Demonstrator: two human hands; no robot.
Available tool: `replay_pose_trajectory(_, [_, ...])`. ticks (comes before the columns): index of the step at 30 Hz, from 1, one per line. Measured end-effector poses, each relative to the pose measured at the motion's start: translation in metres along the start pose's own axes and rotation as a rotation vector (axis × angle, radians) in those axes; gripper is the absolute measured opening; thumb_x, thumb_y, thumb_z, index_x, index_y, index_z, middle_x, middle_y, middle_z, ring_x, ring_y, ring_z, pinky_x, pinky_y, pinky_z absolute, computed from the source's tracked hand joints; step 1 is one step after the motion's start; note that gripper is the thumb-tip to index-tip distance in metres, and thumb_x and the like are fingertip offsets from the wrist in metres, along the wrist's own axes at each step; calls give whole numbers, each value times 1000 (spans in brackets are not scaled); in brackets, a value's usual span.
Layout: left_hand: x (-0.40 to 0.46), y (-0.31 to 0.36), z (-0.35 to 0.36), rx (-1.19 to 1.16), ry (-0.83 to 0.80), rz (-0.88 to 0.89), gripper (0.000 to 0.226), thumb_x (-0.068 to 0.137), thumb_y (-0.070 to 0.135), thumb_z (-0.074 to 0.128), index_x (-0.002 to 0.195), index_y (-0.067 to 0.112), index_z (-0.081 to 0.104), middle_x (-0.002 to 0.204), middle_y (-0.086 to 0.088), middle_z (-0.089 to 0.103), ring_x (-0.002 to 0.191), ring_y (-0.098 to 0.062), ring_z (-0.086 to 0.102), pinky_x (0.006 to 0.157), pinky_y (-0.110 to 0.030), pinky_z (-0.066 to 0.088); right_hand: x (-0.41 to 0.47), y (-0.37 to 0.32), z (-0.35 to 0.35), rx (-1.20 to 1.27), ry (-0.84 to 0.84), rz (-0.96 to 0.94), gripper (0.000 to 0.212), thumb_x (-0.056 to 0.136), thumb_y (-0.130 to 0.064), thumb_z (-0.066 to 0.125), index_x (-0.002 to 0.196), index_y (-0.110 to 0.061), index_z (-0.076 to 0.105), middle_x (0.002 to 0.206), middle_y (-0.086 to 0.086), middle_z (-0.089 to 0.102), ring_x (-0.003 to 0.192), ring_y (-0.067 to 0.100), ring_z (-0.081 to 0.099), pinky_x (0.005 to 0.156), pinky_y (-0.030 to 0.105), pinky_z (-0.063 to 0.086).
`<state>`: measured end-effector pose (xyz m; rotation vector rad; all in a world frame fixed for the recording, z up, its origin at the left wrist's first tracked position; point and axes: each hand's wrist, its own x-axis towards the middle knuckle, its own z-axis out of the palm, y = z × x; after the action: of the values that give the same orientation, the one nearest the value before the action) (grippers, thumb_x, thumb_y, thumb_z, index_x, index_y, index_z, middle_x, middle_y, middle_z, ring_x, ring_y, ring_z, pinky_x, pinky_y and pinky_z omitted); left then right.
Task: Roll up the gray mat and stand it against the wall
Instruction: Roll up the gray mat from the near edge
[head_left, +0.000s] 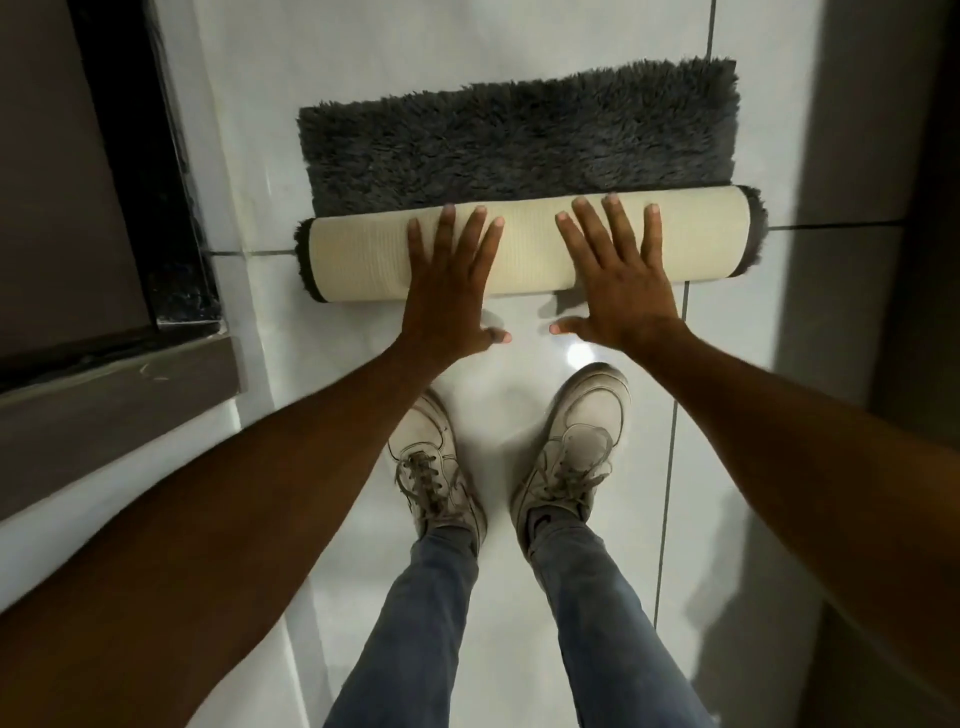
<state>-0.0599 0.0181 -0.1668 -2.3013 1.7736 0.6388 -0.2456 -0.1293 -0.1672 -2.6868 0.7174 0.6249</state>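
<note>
Head view, looking straight down: the gray mat (519, 140) lies on the white tiled floor (519, 597), and it is partly rolled. The rolled part (524, 249) shows its cream backing outward, a fat cylinder lying crosswise, with dark gray pile poking out at both ends. Beyond the roll, the unrolled shaggy stretch lies flat on the floor, reaching toward the far side of the tiles.

Left hand (447, 291) sits flat on the roll, palm down, fingers (447, 228) spread wide and released, gripping nothing, just pressing on the cream backing. Thumb points inward over the floor below the roll. Right hand (618, 275) mirrors it just beside, also palm down with its fingers splayed and released on top of the roll, thumb aimed back at the left one. The two hands are near each other around the middle of the roll, not touching.

Below the hands, two pale sneakers (571, 452) stand on the glossy floor, blue jeans (597, 623) above them. A dark doorframe (150, 171) runs along the left edge of the floor, and a gray wall (852, 130) rises at the right edge.
</note>
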Motion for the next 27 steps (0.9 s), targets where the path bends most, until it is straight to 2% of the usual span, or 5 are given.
replay_pose_trajectory(5, [27, -5, -1, 76, 129, -84, 85, 82, 49, 69, 153, 18, 33, 156, -11, 40, 144, -38, 35, 115, -69, 21, 25, 0, -4, 29, 142, 92, 98, 82, -47, 77, 160, -19, 23, 165, 14, 32, 154, 43, 21, 120, 75, 8])
replay_pose_trajectory(9, [12, 6, 3, 63, 150, -88, 84, 78, 36, 76, 151, 17, 38, 150, -12, 46, 139, -38, 41, 114, -68, 25, 6, -12, 2, 86, 171, 134, 88, 81, -36, 80, 154, -18, 36, 158, 14, 44, 151, 43, 30, 120, 74, 9])
replay_pose_trajectory(20, [-5, 20, -18, -212, -457, -11, 112, 62, 58, 84, 152, 26, 25, 155, -9, 36, 140, -35, 38, 116, -62, 27, -26, -3, -26, 295, -416, 93, 98, 75, -43, 84, 157, -27, 32, 164, 6, 35, 148, 35, 33, 118, 71, 17])
replay_pose_trajectory(24, [34, -1, -38, -375, -273, 55, 112, 63, 42, 86, 155, 22, 25, 162, -8, 26, 149, -31, 26, 116, -66, 24, -15, 5, -38, 387, 19, 100, 62, 79, -18, 80, 137, -20, 59, 150, 9, 52, 140, 35, 44, 114, 65, 28])
replay_pose_trajectory(27, [38, 1, -38, -273, -280, 131, 111, 72, 53, 75, 159, 23, 14, 168, -6, 13, 154, -35, 8, 117, -72, 7, -39, -26, -27, 478, 477, 394, 28, 85, -10, 66, 112, -15, 71, 125, 11, 65, 119, 32, 56, 105, 45, 38])
